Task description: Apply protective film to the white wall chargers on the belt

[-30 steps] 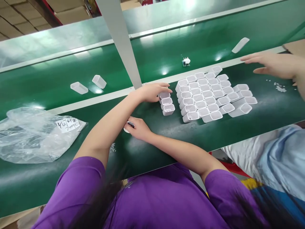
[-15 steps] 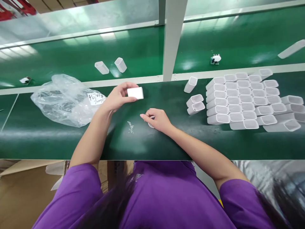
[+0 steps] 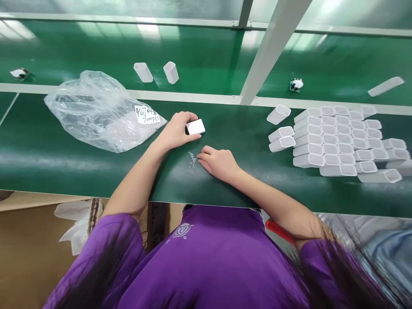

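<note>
Left hand [image 3: 180, 129] clasps the white block [image 3: 195, 127] nearer the back edge of the tabletop [image 3: 227, 122], and the right hand [image 3: 222, 164] — can't tell if it's pinching anything — could scatter those tiny bits [image 3: 192, 160] with one sloppy swipe.

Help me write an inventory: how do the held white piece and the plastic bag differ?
The white piece looks boxy and opaque; the plastic bag is crumpled and see-through. The piece looks smaller than the bag. The left hand grips the piece; the bag lies on the bench.
</note>
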The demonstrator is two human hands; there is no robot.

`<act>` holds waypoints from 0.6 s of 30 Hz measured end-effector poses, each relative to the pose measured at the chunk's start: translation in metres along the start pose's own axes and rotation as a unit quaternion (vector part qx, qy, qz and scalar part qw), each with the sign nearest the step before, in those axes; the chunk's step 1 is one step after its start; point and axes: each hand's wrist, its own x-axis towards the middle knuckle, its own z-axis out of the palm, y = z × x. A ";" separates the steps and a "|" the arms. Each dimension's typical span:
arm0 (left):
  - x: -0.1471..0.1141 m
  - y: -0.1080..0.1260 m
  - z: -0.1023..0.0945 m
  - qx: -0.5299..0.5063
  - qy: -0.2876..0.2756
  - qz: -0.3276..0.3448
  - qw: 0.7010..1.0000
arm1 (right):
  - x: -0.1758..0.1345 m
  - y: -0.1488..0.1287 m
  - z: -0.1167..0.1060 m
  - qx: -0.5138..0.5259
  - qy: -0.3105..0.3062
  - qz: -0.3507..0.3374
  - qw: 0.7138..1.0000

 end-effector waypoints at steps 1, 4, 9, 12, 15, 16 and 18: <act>-0.001 0.000 0.002 0.019 0.005 0.003 1.000 | 0.001 -0.003 -0.001 -0.017 -0.004 0.000 1.000; -0.002 0.003 0.008 0.056 0.013 -0.005 0.998 | 0.002 -0.012 -0.005 -0.064 -0.027 -0.011 0.998; -0.001 0.006 0.011 0.082 0.018 -0.026 0.996 | 0.003 -0.023 -0.010 -0.090 -0.049 -0.050 0.993; -0.001 0.007 0.008 0.022 0.030 -0.038 0.999 | 0.002 -0.017 -0.006 -0.066 -0.024 -0.039 0.997; -0.003 0.011 0.007 -0.131 0.035 -0.019 0.991 | 0.000 0.003 -0.002 0.037 0.057 -0.020 0.998; -0.004 0.013 0.007 -0.188 0.032 -0.010 0.982 | -0.002 0.011 -0.002 0.099 0.101 -0.024 0.990; -0.007 0.019 0.008 -0.284 0.020 0.007 0.958 | -0.005 0.028 -0.006 0.236 0.199 -0.040 0.950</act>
